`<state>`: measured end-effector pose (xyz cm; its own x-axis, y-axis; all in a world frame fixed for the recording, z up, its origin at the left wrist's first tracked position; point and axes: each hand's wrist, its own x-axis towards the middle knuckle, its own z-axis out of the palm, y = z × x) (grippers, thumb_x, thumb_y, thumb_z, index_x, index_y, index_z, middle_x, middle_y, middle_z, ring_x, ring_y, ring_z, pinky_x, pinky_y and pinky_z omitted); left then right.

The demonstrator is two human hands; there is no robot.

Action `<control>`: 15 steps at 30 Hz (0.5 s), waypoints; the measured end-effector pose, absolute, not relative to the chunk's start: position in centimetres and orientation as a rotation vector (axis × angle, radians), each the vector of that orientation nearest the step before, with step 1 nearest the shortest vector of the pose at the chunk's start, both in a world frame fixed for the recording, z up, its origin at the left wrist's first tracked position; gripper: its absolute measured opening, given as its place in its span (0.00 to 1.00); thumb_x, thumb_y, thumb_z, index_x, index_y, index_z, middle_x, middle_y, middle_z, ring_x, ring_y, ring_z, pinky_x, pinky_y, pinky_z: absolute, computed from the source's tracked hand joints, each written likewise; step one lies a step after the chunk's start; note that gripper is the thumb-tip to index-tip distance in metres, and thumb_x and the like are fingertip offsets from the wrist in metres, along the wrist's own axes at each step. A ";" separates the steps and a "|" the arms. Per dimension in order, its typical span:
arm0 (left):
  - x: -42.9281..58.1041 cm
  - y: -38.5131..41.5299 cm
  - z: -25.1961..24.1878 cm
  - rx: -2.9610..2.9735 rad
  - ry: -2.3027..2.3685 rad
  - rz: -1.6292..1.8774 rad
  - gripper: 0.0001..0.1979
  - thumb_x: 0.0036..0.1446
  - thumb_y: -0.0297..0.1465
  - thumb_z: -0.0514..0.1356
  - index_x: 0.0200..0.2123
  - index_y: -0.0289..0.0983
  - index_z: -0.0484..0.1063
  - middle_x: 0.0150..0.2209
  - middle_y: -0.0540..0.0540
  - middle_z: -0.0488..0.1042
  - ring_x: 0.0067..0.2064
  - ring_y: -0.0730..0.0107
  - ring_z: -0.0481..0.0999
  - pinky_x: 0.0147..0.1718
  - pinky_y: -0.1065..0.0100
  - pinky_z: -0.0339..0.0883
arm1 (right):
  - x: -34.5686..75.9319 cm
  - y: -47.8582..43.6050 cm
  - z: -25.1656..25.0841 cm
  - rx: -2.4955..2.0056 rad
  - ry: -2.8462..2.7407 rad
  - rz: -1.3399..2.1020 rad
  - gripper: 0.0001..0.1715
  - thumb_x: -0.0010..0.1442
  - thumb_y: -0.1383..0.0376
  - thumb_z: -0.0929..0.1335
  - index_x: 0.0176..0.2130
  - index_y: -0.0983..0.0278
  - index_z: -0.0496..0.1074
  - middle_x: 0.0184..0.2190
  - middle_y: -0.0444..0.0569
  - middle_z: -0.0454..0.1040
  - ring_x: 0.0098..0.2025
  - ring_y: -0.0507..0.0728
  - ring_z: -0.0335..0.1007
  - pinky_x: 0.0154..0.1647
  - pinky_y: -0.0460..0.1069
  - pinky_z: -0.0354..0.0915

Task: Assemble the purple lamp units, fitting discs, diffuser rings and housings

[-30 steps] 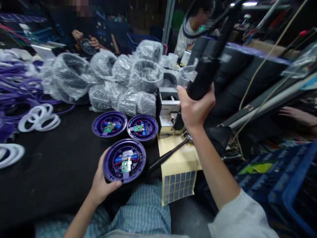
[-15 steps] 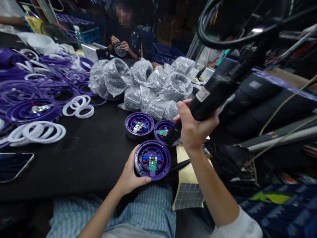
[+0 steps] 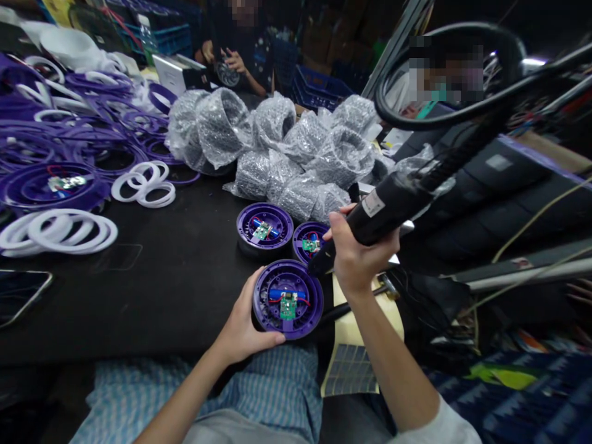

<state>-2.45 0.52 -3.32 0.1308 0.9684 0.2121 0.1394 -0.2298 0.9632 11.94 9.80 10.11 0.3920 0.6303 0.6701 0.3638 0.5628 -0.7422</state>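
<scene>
My left hand (image 3: 247, 324) is wrapped round the left side of a round purple housing (image 3: 263, 308) at the table's front edge. Inside it sit a green circuit board (image 3: 287, 306), a blue cylindrical cell and red wires. My right hand (image 3: 361, 253) grips a black electric screwdriver (image 3: 386, 213) with a cable at its upper end. The tool slants down to the left, its tip end close to the housing's upper right rim; I cannot tell whether it touches. Just behind stand two similar housings, one purple housing (image 3: 243, 231) on the left and another (image 3: 298, 242) partly hidden by the tool.
Bubble-wrapped parts (image 3: 296, 154) are heaped behind the housings. White rings (image 3: 74, 231), purple rings (image 3: 106, 148) and a phone (image 3: 21, 296) lie to the left. A yellow label sheet (image 3: 345, 345) hangs over the front edge. A co-worker's hands (image 3: 235, 61) hold a round part across the table.
The screwdriver and my right hand have shifted slightly, with the tool's tip end still by the rim. My left hand keeps its hold on the housing. The view has tilted and shifted a little.
</scene>
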 end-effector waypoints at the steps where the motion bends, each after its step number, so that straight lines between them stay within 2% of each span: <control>1: -2.4 0.5 -3.3 1.541 1.122 1.208 0.53 0.38 0.46 0.67 0.61 0.34 0.44 0.60 0.34 0.54 0.61 0.47 0.55 0.59 0.48 0.49 | 11.9 9.6 9.9 -1.022 -1.202 0.215 0.15 0.45 0.62 0.73 0.33 0.62 0.66 0.27 0.46 0.71 0.28 0.58 0.71 0.34 0.58 0.70; 5: -2.3 0.4 -2.9 1.537 1.127 1.204 0.52 0.38 0.45 0.67 0.61 0.35 0.45 0.60 0.34 0.55 0.61 0.47 0.56 0.59 0.48 0.50 | 11.6 8.9 9.4 -1.033 -1.210 0.232 0.13 0.44 0.64 0.72 0.32 0.62 0.66 0.25 0.44 0.70 0.24 0.56 0.70 0.29 0.55 0.69; 9: -2.2 0.3 -2.7 1.541 1.121 1.213 0.50 0.40 0.45 0.67 0.61 0.35 0.44 0.60 0.34 0.54 0.61 0.48 0.55 0.59 0.49 0.51 | 11.9 9.1 9.1 -1.062 -1.281 0.341 0.16 0.42 0.62 0.73 0.32 0.62 0.66 0.24 0.43 0.69 0.21 0.53 0.66 0.23 0.51 0.67; 15: -2.2 0.3 -3.1 1.568 1.156 1.209 0.50 0.40 0.45 0.66 0.61 0.36 0.44 0.60 0.33 0.54 0.60 0.46 0.57 0.57 0.49 0.55 | 12.3 9.7 8.9 -1.025 -1.342 0.483 0.15 0.44 0.60 0.72 0.30 0.62 0.64 0.23 0.42 0.67 0.22 0.51 0.64 0.24 0.49 0.65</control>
<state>-2.24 0.27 -3.15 0.1156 0.9685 0.2206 0.1768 -0.2386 0.9549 12.29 9.66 8.92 0.2193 0.7982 0.5611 0.2578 0.5072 -0.8224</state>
